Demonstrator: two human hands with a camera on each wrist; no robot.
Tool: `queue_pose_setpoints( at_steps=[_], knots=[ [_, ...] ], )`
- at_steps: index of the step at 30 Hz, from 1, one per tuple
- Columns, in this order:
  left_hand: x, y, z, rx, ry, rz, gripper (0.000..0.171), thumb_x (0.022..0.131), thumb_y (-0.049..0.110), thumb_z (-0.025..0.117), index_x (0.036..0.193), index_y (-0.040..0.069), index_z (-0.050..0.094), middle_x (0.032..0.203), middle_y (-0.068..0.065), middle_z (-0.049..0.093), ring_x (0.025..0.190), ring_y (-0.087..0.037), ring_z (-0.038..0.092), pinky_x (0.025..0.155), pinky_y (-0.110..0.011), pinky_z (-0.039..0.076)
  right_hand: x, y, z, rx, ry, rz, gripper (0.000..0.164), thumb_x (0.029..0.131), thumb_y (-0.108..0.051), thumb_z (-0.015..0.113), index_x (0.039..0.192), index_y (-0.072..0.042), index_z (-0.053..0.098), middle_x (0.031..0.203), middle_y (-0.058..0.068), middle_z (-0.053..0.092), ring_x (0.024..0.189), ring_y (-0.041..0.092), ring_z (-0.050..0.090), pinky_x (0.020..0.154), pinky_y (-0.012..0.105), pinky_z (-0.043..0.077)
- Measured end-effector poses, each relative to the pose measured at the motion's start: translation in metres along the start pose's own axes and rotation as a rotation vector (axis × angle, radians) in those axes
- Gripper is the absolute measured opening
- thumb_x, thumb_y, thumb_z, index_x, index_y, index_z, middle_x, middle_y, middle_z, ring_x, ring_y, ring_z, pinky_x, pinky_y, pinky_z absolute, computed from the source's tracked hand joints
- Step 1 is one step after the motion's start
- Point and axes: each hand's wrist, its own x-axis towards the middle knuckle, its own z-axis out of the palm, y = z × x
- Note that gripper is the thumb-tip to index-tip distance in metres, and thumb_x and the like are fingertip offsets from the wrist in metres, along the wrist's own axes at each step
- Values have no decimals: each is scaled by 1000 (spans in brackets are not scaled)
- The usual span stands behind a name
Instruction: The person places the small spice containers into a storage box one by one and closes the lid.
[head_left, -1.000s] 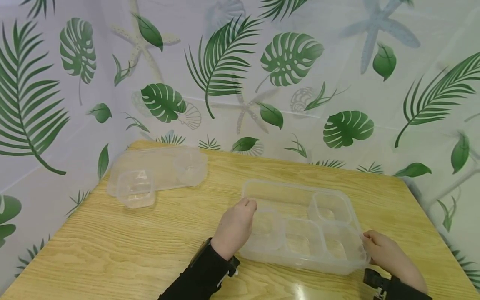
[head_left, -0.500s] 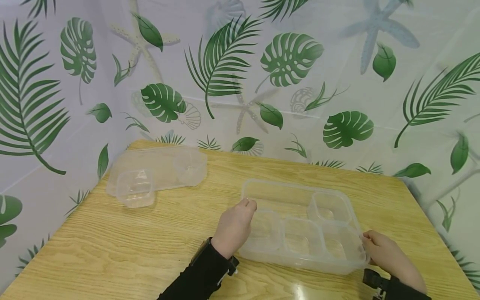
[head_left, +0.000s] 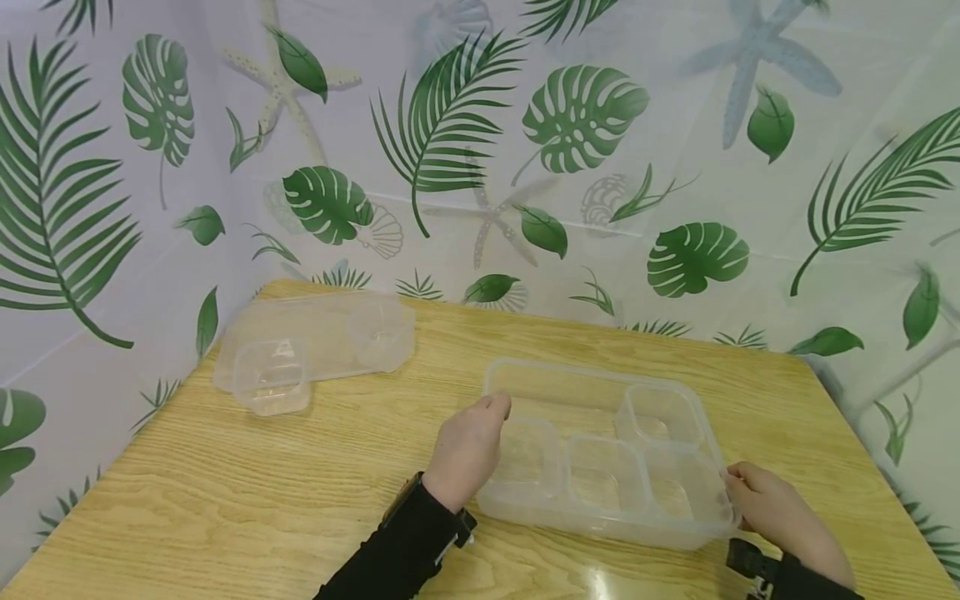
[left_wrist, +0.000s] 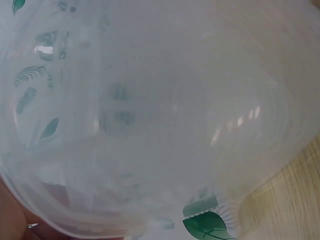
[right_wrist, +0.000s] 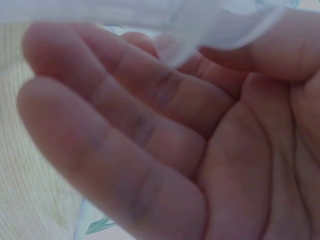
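Observation:
A large clear plastic storage box stands on the table with several small square cups inside, among them a front middle cup and a back right cup. My left hand grips its left rim. On the right side, my right hand pinches the rim, thumb above and fingers curled beneath. In the right wrist view the right hand's fingers lie just under the rim. Translucent plastic of the box fills most of the left wrist view, with a bit of the left hand at its lower left corner.
At the back left of the wooden table lies a flat clear plastic lid. One small clear cup overlaps its front edge, and another cup is at its right end. A leaf-print sheet hangs behind.

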Motion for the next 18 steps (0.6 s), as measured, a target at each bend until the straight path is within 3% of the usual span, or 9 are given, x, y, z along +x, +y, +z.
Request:
queue_pose_setpoints(
  at_steps=[8, 13, 18],
  knots=[
    [0, -1, 1, -4, -19, 7, 9, 77, -2, 62, 78, 7, 58, 72, 0, 57, 56, -10, 53, 45, -17, 40, 0, 0, 0, 13, -7, -2, 50, 97, -26, 29, 117, 19, 38, 95, 17, 56, 72, 18, 54, 59, 32, 45],
    [0, -3, 2, -20, -52, 17, 6, 76, 8, 65, 78, 5, 61, 76, -1, 57, 62, -10, 53, 47, -17, 42, 0, -1, 0, 18, -9, 1, 50, 97, -26, 29, 117, 19, 37, 95, 17, 56, 75, 19, 55, 60, 34, 47],
    [-2, -3, 3, 28, -89, 60, 21, 79, 25, 66, 80, 4, 63, 97, -9, 61, 83, -19, 59, 57, -25, 50, 0, -1, 0, 18, -13, 4, 52, 97, -27, 28, 118, 20, 36, 99, 22, 54, 79, 21, 56, 62, 35, 48]
  ],
)
